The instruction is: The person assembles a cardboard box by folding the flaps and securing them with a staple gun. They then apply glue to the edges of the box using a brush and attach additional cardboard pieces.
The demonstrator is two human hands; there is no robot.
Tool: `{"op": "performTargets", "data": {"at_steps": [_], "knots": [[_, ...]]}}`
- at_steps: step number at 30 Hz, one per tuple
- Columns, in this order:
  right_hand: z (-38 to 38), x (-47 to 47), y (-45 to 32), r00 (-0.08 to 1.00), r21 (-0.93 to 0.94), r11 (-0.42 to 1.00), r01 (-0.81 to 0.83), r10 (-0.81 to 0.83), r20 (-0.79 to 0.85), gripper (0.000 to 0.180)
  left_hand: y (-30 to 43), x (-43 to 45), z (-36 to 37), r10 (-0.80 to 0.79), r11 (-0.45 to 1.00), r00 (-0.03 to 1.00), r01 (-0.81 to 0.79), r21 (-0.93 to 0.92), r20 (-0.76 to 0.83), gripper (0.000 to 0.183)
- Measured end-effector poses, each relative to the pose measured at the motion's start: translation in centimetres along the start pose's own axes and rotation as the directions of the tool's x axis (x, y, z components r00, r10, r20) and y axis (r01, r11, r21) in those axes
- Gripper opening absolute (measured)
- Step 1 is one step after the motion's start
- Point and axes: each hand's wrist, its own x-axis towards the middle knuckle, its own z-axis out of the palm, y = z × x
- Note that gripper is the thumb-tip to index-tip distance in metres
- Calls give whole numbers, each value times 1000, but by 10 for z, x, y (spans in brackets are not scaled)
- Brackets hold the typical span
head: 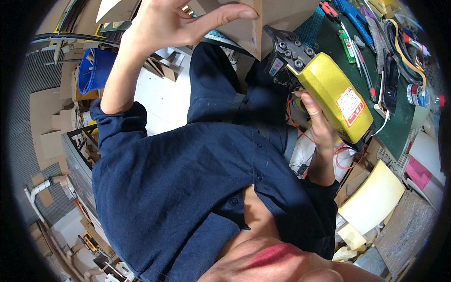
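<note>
A brown cardboard piece [282,14] with a folded or cut edge lies at the top centre. My left hand [169,24] reaches over it from the upper left. Its thumb is stretched out to the right, the tip at the cardboard's edge; most of the fingers are cut off by the frame, so their grip is unclear. On the right, my right hand [319,123] is wrapped around a yellow hand-held power tool [334,91] with a bolted dark metal head. The tool is tilted, its head close to the cardboard's near edge. A label with writing is on its body.
A green cutting mat [394,130] at the right bears a blue glue gun [354,21], a green lighter [346,46], pens and straps. A plastic bottle [422,97] lies at its edge. Red cable [299,128] hangs below the tool. A blue bin [93,70] stands left, among cardboard scraps.
</note>
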Motion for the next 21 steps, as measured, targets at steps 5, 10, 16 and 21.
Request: {"op": "performTargets", "data": {"at_steps": [5, 10, 16, 21], "knots": [[0, 0, 0, 1000, 21, 1000, 3, -3, -13, 34, 8, 5, -12, -43, 992, 993, 29, 121, 111, 46], [-1, 2, -1, 1000, 10, 1000, 25, -25, 0, 36, 17, 9, -9, -78, 994, 994, 72, 81, 83, 47], [-2, 4, -4, 999, -53, 998, 46, -46, 6, 38, 15, 4, -6, -79, 995, 996, 75, 70, 51, 49], [-3, 5, 2, 997, -70, 995, 72, -71, 26, 40, 13, 8, -6, -40, 992, 997, 32, 123, 62, 48]]}}
